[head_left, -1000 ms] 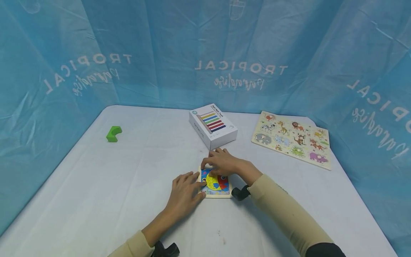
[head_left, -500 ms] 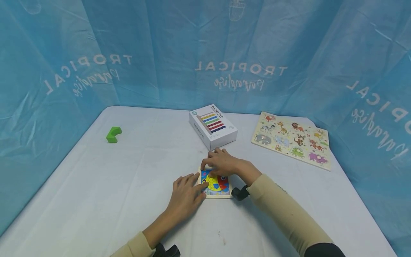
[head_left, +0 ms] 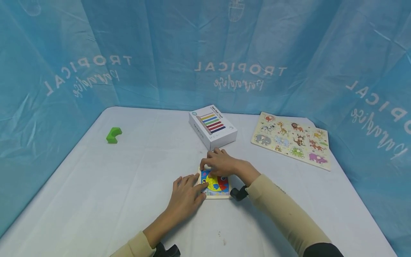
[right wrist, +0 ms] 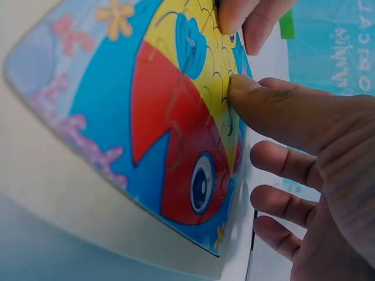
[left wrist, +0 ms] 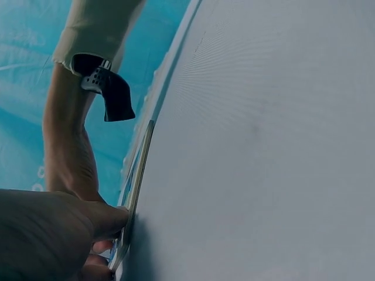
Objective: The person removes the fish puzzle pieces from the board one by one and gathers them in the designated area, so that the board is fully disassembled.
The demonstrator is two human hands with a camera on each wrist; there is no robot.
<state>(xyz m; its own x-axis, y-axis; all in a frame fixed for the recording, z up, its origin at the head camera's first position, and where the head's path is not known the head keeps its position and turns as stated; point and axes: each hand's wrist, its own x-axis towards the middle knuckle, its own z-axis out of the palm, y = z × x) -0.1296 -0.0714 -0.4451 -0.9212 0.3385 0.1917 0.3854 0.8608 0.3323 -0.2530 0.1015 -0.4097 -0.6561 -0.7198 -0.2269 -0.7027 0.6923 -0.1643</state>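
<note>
A small square jigsaw puzzle (head_left: 218, 192) with a red and yellow fish on blue lies in a pale wooden frame on the white table. My left hand (head_left: 184, 194) rests at its left side, the index finger reaching onto the picture and the thumb at the lower left corner. From the far side, my right hand (head_left: 221, 163) reaches over the puzzle and covers its upper part. In the right wrist view, the right thumb (right wrist: 275, 111) presses the fish's yellow body, while several fingers stay bent beyond the frame. Left fingertips (right wrist: 234, 14) touch the yellow part too.
Behind the puzzle stands a white box (head_left: 213, 126) with coloured rows printed on it. An animal peg board (head_left: 292, 139) lies at the back right. A green curved block (head_left: 113, 135) sits far left. Blue curtains (head_left: 179, 43) enclose the table.
The left index finger has slid very slightly rightward over the picture. The right hand keeps nearly the same position, and the puzzle stays in place.
</note>
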